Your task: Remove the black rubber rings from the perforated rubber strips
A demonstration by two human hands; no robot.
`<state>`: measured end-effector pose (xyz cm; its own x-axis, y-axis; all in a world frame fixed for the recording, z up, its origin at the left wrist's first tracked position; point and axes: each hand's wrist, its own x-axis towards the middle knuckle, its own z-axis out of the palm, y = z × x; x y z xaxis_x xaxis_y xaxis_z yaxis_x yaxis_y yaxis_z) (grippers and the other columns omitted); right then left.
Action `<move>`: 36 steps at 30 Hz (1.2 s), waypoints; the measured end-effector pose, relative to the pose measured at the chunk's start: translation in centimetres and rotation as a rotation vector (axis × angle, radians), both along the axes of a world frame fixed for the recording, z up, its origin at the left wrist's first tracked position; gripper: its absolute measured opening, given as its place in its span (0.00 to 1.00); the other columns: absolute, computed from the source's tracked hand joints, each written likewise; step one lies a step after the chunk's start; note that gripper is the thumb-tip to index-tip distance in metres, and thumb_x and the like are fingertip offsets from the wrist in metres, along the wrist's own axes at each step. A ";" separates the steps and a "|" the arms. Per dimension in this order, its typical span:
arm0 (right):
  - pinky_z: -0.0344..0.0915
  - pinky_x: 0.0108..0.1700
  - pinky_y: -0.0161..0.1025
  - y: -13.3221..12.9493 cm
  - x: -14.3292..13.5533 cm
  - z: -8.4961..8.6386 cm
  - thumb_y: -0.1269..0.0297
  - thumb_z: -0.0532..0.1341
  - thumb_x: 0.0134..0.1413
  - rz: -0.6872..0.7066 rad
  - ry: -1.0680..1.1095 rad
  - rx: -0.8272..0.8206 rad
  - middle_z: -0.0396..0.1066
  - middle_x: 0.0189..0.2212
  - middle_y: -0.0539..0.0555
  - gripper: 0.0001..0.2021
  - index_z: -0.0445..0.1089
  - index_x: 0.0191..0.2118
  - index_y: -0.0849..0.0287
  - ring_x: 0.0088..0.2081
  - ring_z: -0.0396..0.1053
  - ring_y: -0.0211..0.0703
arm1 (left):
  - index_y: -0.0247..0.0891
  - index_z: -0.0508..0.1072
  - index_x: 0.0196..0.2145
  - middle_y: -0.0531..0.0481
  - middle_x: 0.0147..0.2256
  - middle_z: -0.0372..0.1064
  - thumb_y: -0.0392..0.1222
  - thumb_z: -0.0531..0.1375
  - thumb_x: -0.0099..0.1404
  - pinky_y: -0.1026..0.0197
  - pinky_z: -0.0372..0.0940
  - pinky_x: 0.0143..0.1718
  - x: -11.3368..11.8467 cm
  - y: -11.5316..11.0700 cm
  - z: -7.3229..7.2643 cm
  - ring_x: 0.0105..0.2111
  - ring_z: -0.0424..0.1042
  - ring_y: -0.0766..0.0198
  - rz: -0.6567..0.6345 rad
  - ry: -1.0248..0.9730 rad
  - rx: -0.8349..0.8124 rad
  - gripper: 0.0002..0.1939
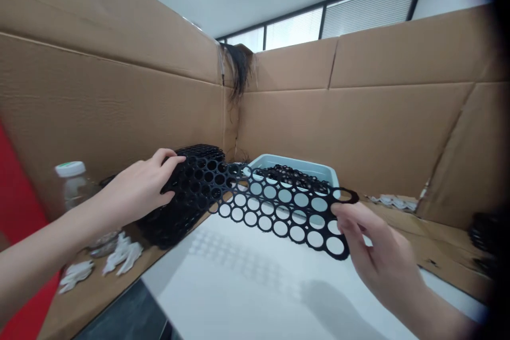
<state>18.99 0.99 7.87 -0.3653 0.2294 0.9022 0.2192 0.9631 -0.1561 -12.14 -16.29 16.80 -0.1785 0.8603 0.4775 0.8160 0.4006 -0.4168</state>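
Observation:
A black sheet with rows of round holes (283, 210) hangs raised over a white board (239, 287). My right hand (374, 255) pinches its right end between thumb and fingers. The left end of the sheet overlaps a thick black stack of similar holed sheets (171, 220), so where one ends and the other starts is hard to make out. My left hand (145, 186) is at the stack's left side, thumb and fingers spread apart; the fingertips reach its upper edge. Behind the raised sheet, a pale blue bin (297, 161) holds more black holed pieces (290, 174).
Cardboard walls (382, 133) enclose the back and left. A white-capped bottle (74, 183) and crumpled white scraps (123, 255) sit at left. Dark strands (239, 66) hang in the corner. White strips (394, 202) lie at right, and black items (484, 234) stand farther right.

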 end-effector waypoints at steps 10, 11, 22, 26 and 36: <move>0.64 0.28 0.37 2.1 -5.0 3.2 0.62 0.48 0.56 -0.057 -0.402 -0.113 0.67 0.35 0.56 0.17 0.57 0.50 0.59 0.28 0.66 0.41 | 0.32 0.55 0.48 0.39 0.48 0.52 0.43 0.56 0.53 0.56 0.55 0.38 -2.7 -3.5 1.7 0.45 0.58 0.53 0.079 0.139 -0.020 0.26; 0.64 0.29 0.38 2.6 -5.6 3.2 0.62 0.48 0.55 -0.066 -0.450 -0.115 0.67 0.37 0.57 0.17 0.58 0.50 0.60 0.30 0.66 0.42 | 0.33 0.56 0.48 0.39 0.48 0.52 0.43 0.56 0.53 0.57 0.55 0.38 -3.0 -3.8 1.8 0.45 0.58 0.54 0.077 0.140 -0.030 0.26; 0.59 0.30 0.34 6.0 -14.9 7.8 0.65 0.60 0.45 -0.230 -0.741 -0.041 0.66 0.38 0.54 0.21 0.55 0.46 0.58 0.37 0.65 0.45 | 0.36 0.62 0.42 0.45 0.47 0.58 0.49 0.59 0.49 0.59 0.47 0.36 -7.3 -6.0 3.2 0.42 0.61 0.57 0.005 0.101 -0.070 0.24; 0.59 0.34 0.36 7.3 -19.0 10.3 0.64 0.62 0.43 -0.245 -0.720 -0.005 0.64 0.41 0.56 0.22 0.56 0.46 0.55 0.43 0.62 0.47 | 0.33 0.64 0.42 0.43 0.44 0.61 0.52 0.59 0.49 0.59 0.47 0.37 -8.8 -6.3 3.4 0.41 0.62 0.55 0.077 0.057 -0.058 0.26; 0.61 0.41 0.44 8.2 -30.6 13.2 0.67 0.57 0.51 -0.217 -0.682 -0.036 0.60 0.44 0.57 0.20 0.54 0.51 0.59 0.45 0.60 0.47 | 0.31 0.71 0.30 0.40 0.32 0.67 0.65 0.49 0.52 0.56 0.52 0.34 -10.1 -6.5 3.3 0.34 0.65 0.51 0.238 0.094 -0.151 0.31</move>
<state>-11.57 9.16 21.03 -0.7881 0.3863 0.4793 0.4652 0.8836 0.0527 -22.21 -22.75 20.15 -0.3448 0.8621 0.3713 0.6613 0.5038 -0.5557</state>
